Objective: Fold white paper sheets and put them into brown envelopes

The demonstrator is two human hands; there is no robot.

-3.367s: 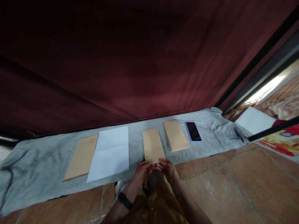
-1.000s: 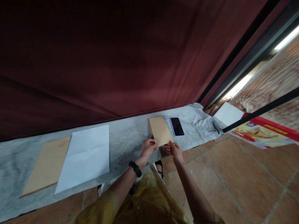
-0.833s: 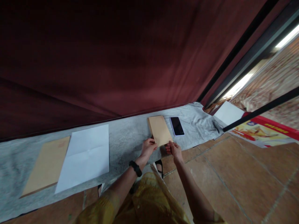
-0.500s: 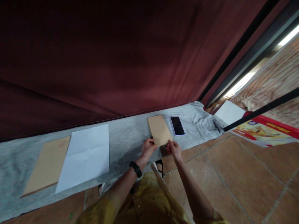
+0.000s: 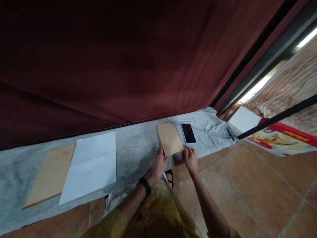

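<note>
A small brown paper envelope (image 5: 170, 138) lies tilted on the grey cloth, its near end between my hands. My left hand (image 5: 159, 163) grips the near left corner, thumb along the side edge and the other fingers partly hidden beneath. At the near right corner, my right hand (image 5: 190, 160) is closed in a pinch on the edge. Just right of the envelope rests a phone (image 5: 188, 133) with a dark screen and a pale case.
A grey cloth (image 5: 135, 145) covers the long, narrow surface. To the left, a creased white sheet (image 5: 92, 165) partly overlaps a larger brown envelope (image 5: 51, 175). Behind hangs a dark red curtain (image 5: 123, 66). A black bar (image 5: 277, 117) and a printed red box (image 5: 279, 138) stand at right.
My left hand has shifted its grip forward along the envelope's left side. My right hand has moved slightly right, to the near right corner. The envelope has hardly moved.
</note>
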